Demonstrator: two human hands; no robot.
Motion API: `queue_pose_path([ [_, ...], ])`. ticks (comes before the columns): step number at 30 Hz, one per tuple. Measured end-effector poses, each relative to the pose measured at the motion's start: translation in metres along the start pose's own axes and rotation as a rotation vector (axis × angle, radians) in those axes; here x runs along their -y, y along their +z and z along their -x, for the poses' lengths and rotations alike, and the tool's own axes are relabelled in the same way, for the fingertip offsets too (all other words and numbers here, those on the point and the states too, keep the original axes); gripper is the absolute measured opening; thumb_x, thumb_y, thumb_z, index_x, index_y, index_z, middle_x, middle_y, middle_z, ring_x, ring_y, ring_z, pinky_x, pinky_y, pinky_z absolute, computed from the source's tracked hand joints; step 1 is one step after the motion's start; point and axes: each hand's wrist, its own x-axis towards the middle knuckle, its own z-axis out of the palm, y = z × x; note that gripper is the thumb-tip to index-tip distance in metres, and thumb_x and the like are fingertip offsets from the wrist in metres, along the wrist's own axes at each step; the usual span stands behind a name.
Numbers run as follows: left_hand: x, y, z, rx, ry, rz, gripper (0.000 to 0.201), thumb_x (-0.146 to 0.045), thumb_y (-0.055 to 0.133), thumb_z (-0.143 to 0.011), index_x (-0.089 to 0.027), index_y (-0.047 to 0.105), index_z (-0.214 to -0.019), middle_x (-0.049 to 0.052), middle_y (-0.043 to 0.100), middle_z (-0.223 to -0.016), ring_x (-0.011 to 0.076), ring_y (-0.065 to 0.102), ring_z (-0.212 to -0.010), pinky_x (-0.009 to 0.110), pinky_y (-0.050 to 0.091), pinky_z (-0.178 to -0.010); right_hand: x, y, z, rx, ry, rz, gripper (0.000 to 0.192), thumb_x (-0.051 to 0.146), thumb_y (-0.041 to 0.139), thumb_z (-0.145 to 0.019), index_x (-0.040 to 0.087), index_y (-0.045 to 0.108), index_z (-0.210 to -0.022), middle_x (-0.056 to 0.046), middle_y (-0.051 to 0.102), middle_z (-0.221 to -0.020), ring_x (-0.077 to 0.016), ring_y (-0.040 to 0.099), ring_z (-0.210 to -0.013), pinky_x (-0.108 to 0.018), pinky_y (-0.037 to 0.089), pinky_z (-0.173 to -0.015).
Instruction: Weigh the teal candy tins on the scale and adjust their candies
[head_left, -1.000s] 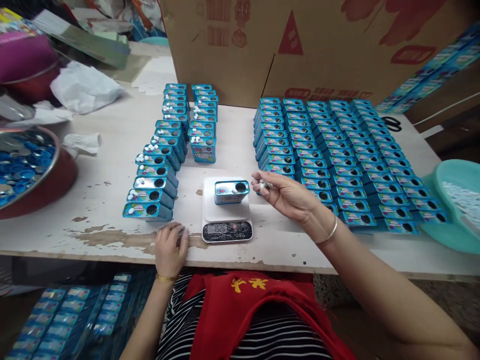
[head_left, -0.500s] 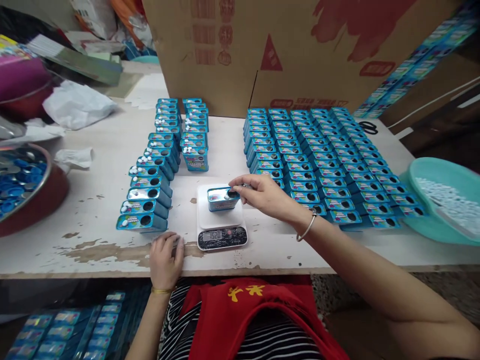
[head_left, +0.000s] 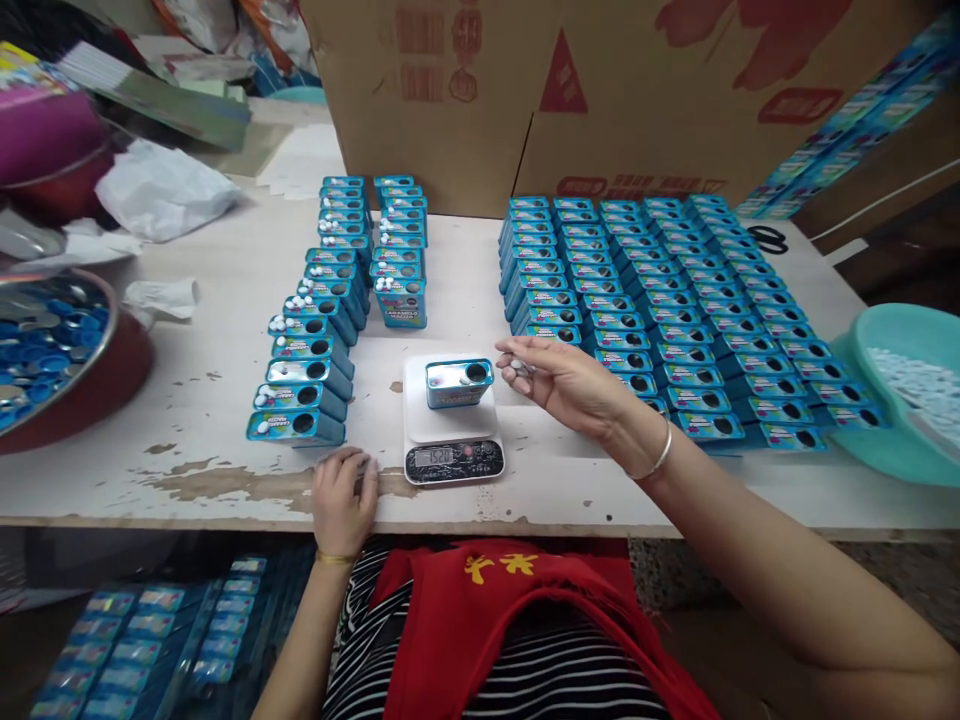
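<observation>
Tin (head_left: 459, 383) sits alone on the white platform of the scale (head_left: 453, 425), its round hole on top to the right, just left of the right hand (head_left: 571, 382), whose fingertips (head_left: 517, 366) pinch a few small white candies (head_left: 523, 368) near the tin's right end without touching it. Left hand (head_left: 343, 496) rests flat and loose on the table (head_left: 225, 440) edge, holding nothing, just left of the scale's display. Half a second ago the right hand was over the tin's hole; now it has drawn back to the right, while the left hand has stayed put.
</observation>
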Motion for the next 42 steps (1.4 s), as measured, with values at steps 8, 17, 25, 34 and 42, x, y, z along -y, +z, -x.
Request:
queue_pose_path([
  [8,0.000,0.001,0.000,0.003,-0.004,-0.009,0.016,-0.029,0.052,-0.088,-0.016,0.060,-0.091,0.009,0.060,-0.096,0.0217,0.054,-0.095,0.036,0.042,-0.085,-0.010,-0.018,0.007,-0.070,-0.042,0.149,0.024,0.026,0.076,-0.069,0.011,0.064,-0.083,-0.004,0.064,-0.075,-0.0048,0.050,-0.054,-0.017,0.035,-0.045],
  [17,0.001,0.000,-0.002,-0.012,0.031,-0.013,0.016,-0.029,0.052,-0.088,-0.016,0.060,-0.091,0.009,0.060,-0.096,0.0214,0.055,-0.093,0.035,0.042,-0.084,-0.001,0.010,-0.009,-0.010,-0.359,0.702,0.029,0.039,0.062,-0.081,0.011,0.066,-0.073,0.001,0.054,-0.058,-0.0064,0.042,-0.053,-0.022,0.032,-0.051],
  [25,0.004,0.001,-0.001,-0.028,0.041,-0.003,0.015,-0.029,0.053,-0.088,-0.016,0.060,-0.091,0.009,0.060,-0.095,0.0215,0.055,-0.094,0.036,0.042,-0.084,0.001,0.013,-0.016,0.025,-0.400,0.703,0.024,0.033,0.062,-0.081,0.011,0.069,-0.083,0.000,0.058,-0.064,-0.0072,0.046,-0.057,-0.022,0.035,-0.054],
  [34,0.002,0.001,-0.002,-0.022,0.046,-0.014,0.015,-0.029,0.053,-0.088,-0.016,0.059,-0.090,0.009,0.060,-0.095,0.0211,0.055,-0.094,0.035,0.042,-0.084,-0.070,-0.036,0.031,-0.130,0.081,-0.045,0.039,0.036,0.077,-0.065,0.012,0.066,-0.094,0.002,0.052,-0.070,-0.0032,0.042,-0.053,-0.018,0.027,-0.046],
  [42,-0.016,-0.007,-0.011,-0.081,0.100,0.070,0.016,-0.025,0.052,-0.088,-0.015,0.059,-0.099,0.010,0.059,-0.095,0.0201,0.055,-0.094,0.035,0.044,-0.084,-0.136,-0.069,0.060,-0.283,0.042,-0.091,0.039,0.044,0.077,-0.065,0.015,0.059,-0.082,0.002,0.055,-0.067,-0.0026,0.037,-0.046,-0.018,0.018,-0.040],
])
